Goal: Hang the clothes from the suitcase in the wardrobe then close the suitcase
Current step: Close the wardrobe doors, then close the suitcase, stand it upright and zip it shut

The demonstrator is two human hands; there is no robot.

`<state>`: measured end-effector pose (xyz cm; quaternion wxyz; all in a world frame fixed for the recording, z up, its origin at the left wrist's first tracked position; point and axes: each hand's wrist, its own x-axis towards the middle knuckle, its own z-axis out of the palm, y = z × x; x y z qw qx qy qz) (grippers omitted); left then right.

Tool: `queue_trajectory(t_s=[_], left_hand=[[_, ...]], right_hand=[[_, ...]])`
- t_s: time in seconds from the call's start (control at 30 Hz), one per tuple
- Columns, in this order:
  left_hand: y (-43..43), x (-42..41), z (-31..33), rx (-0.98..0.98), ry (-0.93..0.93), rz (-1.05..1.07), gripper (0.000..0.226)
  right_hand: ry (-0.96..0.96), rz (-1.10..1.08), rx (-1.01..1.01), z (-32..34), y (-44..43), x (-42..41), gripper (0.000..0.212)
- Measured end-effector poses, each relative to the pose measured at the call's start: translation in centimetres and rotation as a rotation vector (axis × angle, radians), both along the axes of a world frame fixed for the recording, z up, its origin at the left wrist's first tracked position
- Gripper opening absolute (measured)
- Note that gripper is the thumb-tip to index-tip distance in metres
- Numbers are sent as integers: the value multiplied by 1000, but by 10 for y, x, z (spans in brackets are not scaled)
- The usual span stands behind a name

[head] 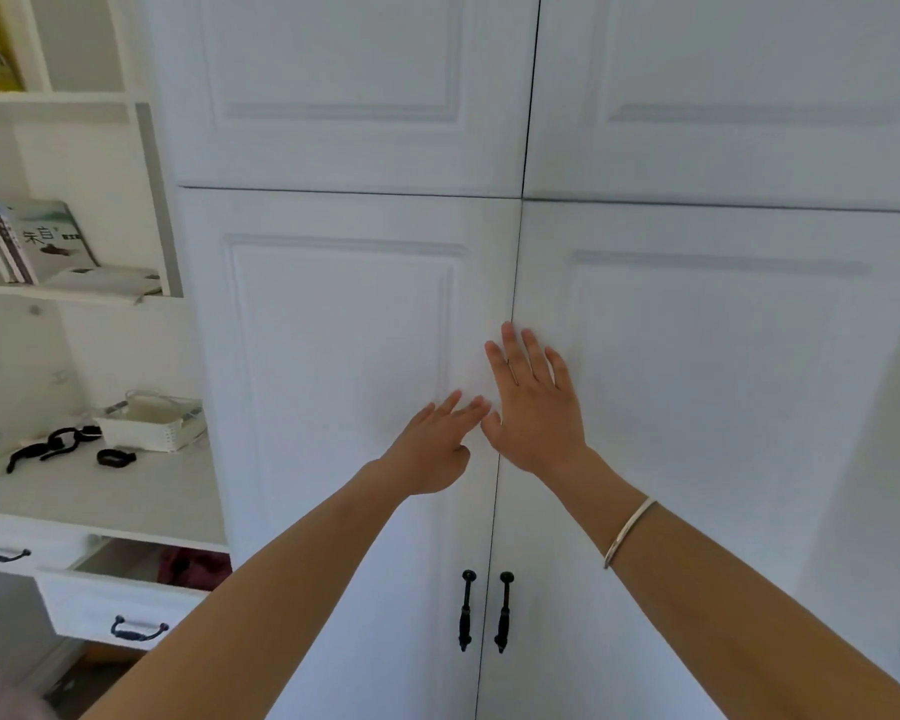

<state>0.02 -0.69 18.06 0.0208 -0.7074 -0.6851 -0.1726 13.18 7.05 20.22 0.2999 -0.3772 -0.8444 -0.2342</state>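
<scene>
Pressing our left hand (434, 449) and right hand (533, 402), both spread and holding nothing, on the shut wardrobe doors (344, 387); suitcase unseen, so we cannot judge progress.

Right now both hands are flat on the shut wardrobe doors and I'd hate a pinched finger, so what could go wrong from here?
1. The right hand lies across the seam between the wardrobe doors; a door that shifts could nip its fingertips.
2. Both hands press the panels well above the black handles, so the left hand has no grip to pull with.
3. The open drawer juts out low on the left, where a leg may knock it.
</scene>
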Motion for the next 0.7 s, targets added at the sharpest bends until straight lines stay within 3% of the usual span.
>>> queue_trajectory(t_s=[0.33, 0.5, 0.6, 0.7], left_hand=[[10, -3, 8, -66, -107, -23, 66], [-6, -12, 3, -18, -269, 18, 53], [-31, -33, -7, -67, -293, 172, 42], [-70, -61, -20, -107, -313, 359, 33]], right_hand=[[-1, -30, -58, 2, 0, -6, 73], [55, 128, -133, -3, -21, -15, 73], [83, 298, -265, -13, -32, -31, 61], [63, 472, -535, -27, -45, -57, 53]])
